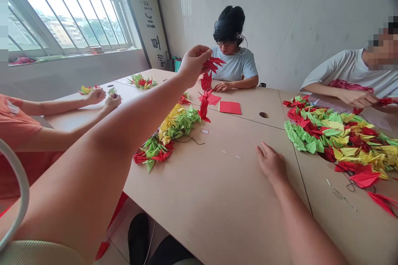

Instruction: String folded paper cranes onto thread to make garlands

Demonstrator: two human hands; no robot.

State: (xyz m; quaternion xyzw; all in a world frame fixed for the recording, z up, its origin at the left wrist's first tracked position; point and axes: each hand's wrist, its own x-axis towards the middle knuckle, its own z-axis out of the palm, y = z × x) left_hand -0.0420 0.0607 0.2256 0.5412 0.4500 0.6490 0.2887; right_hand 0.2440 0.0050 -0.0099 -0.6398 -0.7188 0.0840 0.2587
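My left hand (194, 64) is raised above the table, its fingers pinched on the top of a string of red paper cranes (205, 91). The string hangs down to a pile of yellow, green and red cranes (169, 132) lying on the tan table (217, 190). My right hand (272, 162) lies flat on the table with fingers spread, holding nothing. Two small clear tabs (230, 154) rest on the table just left of it.
A large heap of green, yellow and red cranes (338, 140) lies at the right, with a needle (340, 194) near it. Red paper squares (230, 107) lie in front of a seated person opposite. Other people sit at left and right. The table has a round hole (264, 114).
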